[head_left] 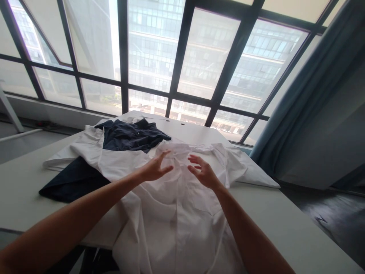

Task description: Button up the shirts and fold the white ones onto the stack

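A white button-up shirt (pixel 176 205) lies spread across the table, its collar at the far end and its lower part hanging over the near edge. Just above the chest, left of the button strip, is my left hand (pixel 155 167), fingers apart and holding nothing. My right hand (pixel 203 172) hovers on the other side near the collar, its fingers loosely curved and apart, nothing in them. Whether either hand touches the cloth I cannot tell. A dark navy shirt (pixel 131 135) lies crumpled beyond the left sleeve, and more dark cloth (pixel 74 180) shows beneath that sleeve.
The white table (pixel 285 224) reaches toward large framed windows (pixel 151 49). A blue-grey curtain (pixel 296 99) hangs at the right. White folded cloth (pixel 253 171) lies by the right sleeve. A white metal frame (pixel 11 114) stands at the far left.
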`<state>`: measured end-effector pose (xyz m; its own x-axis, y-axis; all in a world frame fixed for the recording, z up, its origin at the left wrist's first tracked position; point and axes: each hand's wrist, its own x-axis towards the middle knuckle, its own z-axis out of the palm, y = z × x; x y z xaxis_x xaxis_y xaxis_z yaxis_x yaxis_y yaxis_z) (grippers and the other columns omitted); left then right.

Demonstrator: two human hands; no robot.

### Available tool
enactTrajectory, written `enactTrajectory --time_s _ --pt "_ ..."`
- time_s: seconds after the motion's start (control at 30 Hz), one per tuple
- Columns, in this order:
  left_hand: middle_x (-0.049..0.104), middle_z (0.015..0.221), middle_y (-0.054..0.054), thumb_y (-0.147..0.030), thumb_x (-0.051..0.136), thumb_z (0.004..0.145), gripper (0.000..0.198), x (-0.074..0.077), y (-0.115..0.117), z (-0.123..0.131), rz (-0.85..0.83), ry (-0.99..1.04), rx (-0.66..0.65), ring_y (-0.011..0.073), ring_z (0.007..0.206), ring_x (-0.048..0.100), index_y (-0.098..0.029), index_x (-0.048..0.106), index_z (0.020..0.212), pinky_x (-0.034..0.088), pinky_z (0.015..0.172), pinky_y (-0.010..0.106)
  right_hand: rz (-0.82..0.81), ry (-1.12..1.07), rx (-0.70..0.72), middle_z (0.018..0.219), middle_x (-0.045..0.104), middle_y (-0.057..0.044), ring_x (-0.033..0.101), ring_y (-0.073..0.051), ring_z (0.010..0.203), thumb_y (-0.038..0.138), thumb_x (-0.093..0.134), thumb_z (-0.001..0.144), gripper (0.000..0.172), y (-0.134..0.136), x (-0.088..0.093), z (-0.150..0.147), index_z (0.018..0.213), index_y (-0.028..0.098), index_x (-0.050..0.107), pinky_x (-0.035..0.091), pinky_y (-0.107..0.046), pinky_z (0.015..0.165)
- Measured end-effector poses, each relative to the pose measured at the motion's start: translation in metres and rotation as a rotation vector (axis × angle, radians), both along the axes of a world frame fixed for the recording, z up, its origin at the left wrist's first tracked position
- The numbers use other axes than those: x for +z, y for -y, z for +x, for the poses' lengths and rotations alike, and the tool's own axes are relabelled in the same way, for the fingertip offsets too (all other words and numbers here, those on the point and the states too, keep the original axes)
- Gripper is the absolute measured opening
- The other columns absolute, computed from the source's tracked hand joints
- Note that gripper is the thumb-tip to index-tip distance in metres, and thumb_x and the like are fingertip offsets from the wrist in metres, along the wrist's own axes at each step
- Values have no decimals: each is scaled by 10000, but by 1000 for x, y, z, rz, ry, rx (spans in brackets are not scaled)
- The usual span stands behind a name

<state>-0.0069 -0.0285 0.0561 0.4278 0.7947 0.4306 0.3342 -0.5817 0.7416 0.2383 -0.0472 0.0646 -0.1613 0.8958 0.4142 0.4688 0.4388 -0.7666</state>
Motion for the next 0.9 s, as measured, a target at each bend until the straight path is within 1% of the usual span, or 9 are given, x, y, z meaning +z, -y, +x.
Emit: enactTrajectory --time_s 0.07,0.13,0.23,0.37,0.5,0.57,0.7,0.77,0.9 --pt "512 1446 155 -407 681 808 465 -7 8 3 99 -261 -63 323 1343 461 -186 638 1214 292 1145 444 -31 215 -27 895 722 -103 674 -214 823 522 635 800 368 5 -4 -7 863 166 702 526 -303 698" --pt "592 1364 143 -429 675 822 407 -15 14 4 125 -440 -137 327 1271 530 -200 679 1158 328 1112 448 -223 382 67 624 660 -52 623 -165 585 550 597 823 427 11 -5 -12 655 161 650 462 -248 541" --pt "583 1364 179 -472 637 849 487 -25 11 0 91 -585 -170 340 1256 536 -179 641 1238 323 1094 481 -478 593 268 499 589 -7 536 -121 466 539 648 786 431 20 -4 -16 573 167 604 346 -210 447" --pt "445 1498 163 -473 610 872 502 -34 -11 -12 114 -690 -121 322 1375 403 -214 596 1302 206 1147 508 -342 729 206 517 578 22 484 -101 505 356 683 769 267 23 -8 -23 583 173 627 297 -215 481" --pt "487 1469 135 -386 623 881 414 -28 -19 -10 272 -707 83 300 1384 377 -226 613 1262 171 1156 522 -180 695 150 584 610 21 482 -103 550 241 615 808 204 8 -19 -27 616 175 637 306 -225 531" --pt "565 1378 149 -313 622 878 327 -21 -12 0 341 -654 155 311 1305 460 -198 660 1182 230 1132 513 -101 685 105 611 627 13 493 -111 569 239 605 826 200 -1 -25 -28 637 181 637 318 -229 555" --pt "700 979 123 -340 601 879 210 -14 8 19 240 -621 25 273 918 643 -185 741 912 458 896 388 -3 708 -15 698 679 -32 556 -139 634 254 575 876 199 -12 -32 -29 703 184 646 335 -243 595" --pt "694 910 104 -369 638 849 202 -16 13 23 166 -635 -39 260 835 645 -195 741 854 478 799 349 18 738 -81 766 705 -62 592 -157 680 265 566 893 193 -10 -31 -31 749 179 660 337 -250 607" --pt "695 876 82 -299 686 799 120 -25 8 20 129 -562 -64 246 792 631 -208 745 849 463 769 326 52 749 -128 786 719 -83 619 -179 688 314 548 913 220 2 -24 -41 804 181 686 323 -264 584"
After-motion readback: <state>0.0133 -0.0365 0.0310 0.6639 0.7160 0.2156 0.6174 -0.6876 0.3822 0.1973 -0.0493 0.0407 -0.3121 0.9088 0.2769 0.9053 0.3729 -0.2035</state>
